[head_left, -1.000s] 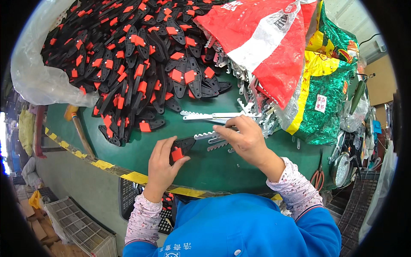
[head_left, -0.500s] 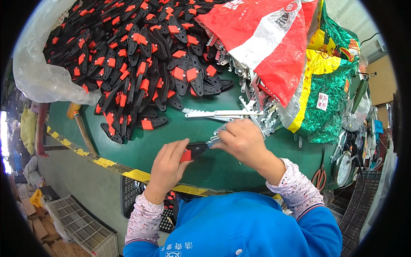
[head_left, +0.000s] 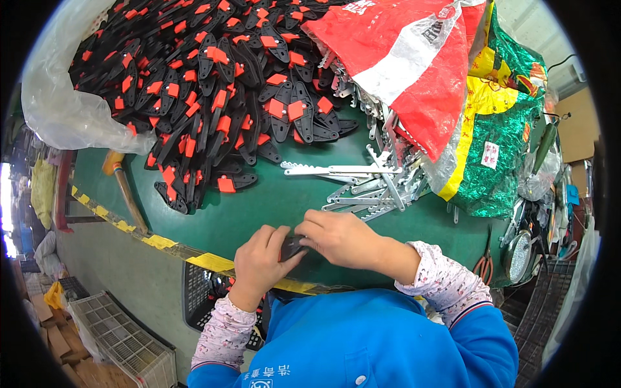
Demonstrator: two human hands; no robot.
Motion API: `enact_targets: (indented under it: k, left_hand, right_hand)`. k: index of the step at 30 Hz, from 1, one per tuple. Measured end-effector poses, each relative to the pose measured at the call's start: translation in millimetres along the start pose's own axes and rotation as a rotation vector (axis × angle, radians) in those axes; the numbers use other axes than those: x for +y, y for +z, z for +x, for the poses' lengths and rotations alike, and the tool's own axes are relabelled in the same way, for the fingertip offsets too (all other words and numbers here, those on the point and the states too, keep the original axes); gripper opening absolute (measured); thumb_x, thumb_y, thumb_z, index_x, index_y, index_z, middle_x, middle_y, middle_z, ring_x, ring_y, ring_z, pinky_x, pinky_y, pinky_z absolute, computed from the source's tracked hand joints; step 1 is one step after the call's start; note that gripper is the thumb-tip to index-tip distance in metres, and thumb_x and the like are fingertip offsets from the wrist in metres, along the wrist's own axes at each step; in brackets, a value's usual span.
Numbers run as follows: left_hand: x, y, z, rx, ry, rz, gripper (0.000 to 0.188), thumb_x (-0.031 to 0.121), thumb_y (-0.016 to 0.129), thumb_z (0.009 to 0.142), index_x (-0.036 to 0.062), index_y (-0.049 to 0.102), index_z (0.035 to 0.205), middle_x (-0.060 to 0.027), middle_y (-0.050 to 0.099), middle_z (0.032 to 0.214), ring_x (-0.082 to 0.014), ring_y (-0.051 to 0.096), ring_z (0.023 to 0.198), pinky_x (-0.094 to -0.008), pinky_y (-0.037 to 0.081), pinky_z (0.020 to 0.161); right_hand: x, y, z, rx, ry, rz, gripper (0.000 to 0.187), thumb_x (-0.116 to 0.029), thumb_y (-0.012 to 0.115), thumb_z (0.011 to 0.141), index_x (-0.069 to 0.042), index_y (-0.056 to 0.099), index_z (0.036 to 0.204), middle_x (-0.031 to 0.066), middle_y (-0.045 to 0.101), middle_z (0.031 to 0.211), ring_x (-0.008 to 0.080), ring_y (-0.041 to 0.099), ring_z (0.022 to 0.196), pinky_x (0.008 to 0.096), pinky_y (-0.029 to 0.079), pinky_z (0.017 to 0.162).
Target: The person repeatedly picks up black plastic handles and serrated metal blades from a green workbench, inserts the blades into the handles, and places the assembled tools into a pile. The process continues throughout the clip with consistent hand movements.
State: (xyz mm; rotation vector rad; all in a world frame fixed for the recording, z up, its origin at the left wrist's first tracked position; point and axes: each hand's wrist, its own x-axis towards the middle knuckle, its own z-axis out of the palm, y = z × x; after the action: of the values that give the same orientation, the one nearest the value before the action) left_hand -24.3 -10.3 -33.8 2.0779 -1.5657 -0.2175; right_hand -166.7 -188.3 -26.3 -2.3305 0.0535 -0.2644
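Note:
Over the near edge of the green table, my left hand (head_left: pixel 260 260) is closed around a black plastic part (head_left: pixel 291 247), mostly hidden by the fingers. My right hand (head_left: pixel 339 238) has come against its right end, with thumb and fingertips pinched together there. Whether those fingers also hold a small metal piece cannot be seen. Beyond my right hand lie loose perforated metal strips (head_left: pixel 372 187), partly crossed over each other. A large heap of black plastic parts with red tabs (head_left: pixel 226 123) covers the far left of the table.
A red and white sack (head_left: pixel 404 71) and a green and yellow sack (head_left: pixel 498 152) stand at the far right. A hammer (head_left: pixel 126 191) lies at the left edge, red-handled pliers (head_left: pixel 484 264) at the right. A black crate (head_left: pixel 199 294) sits below the table's taped edge (head_left: pixel 213 262).
My right hand has moved left and nearer, away from the metal strips, to meet the black part. My left hand has turned a little, and the red tab is now hidden.

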Motion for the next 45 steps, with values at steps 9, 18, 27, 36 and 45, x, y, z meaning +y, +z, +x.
enact_targets:
  k: [9,18,27,36,45]
  left_hand:
    - [-3.0,-3.5,1.1,0.091,0.054,0.076,0.051,0.025,0.093,0.071,0.0057,0.071,0.113,-0.0094,0.062,0.090,-0.0294,0.064,0.078,-0.0401,0.054,0.066]
    - [-39.2,1.5,-0.5,0.094,0.018,-0.001,0.049,0.024,0.083,0.087,-0.0007,0.066,0.126,-0.0182,0.061,0.125,-0.0385,0.059,0.113,-0.0457,0.049,0.099]
    - [-55.5,-10.3,18.2,0.117,-0.035,0.166,0.045,0.015,0.083,0.086,-0.0026,0.063,0.122,-0.0188,0.058,0.126,-0.0407,0.055,0.117,-0.0477,0.049,0.099]
    - [-48.3,5.4,-1.5,0.270,-0.418,0.196,0.062,0.029,0.094,0.077,-0.0021,0.056,0.115,-0.0196,0.055,0.118,-0.0388,0.056,0.103,-0.0495,0.048,0.090]
    - [-47.7,-2.9,-11.8,0.276,-0.164,0.008,0.041,-0.015,0.073,0.071,0.0023,0.051,0.102,-0.0199,0.060,0.112,-0.0403,0.064,0.089,-0.0465,0.054,0.074]
  right_hand:
    - [15.6,-17.6,3.4,0.005,0.051,0.120,0.016,-0.012,0.075,0.095,-0.004,0.068,0.107,0.0142,0.062,0.096,0.0374,0.067,0.090,0.0471,0.056,0.074]
    - [76.9,-24.6,2.9,0.248,0.160,-0.595,0.020,-0.015,0.081,0.083,-0.006,0.068,0.095,0.0080,0.057,0.094,0.0292,0.067,0.090,0.0429,0.059,0.071]
    - [20.4,-23.9,13.0,0.617,0.237,0.406,0.014,0.001,0.073,0.095,-0.002,0.070,0.109,0.0075,0.072,0.103,0.0180,0.073,0.084,0.0292,0.060,0.072]
    - [41.0,-18.5,-20.4,0.248,0.407,0.153,0.013,-0.006,0.078,0.091,-0.004,0.073,0.103,0.0074,0.075,0.093,0.0242,0.075,0.080,0.0355,0.060,0.072]
    - [25.0,-9.0,-11.4,0.271,0.374,0.167,0.025,-0.018,0.084,0.090,-0.010,0.080,0.113,0.0081,0.063,0.088,0.0264,0.067,0.078,0.0382,0.053,0.068]
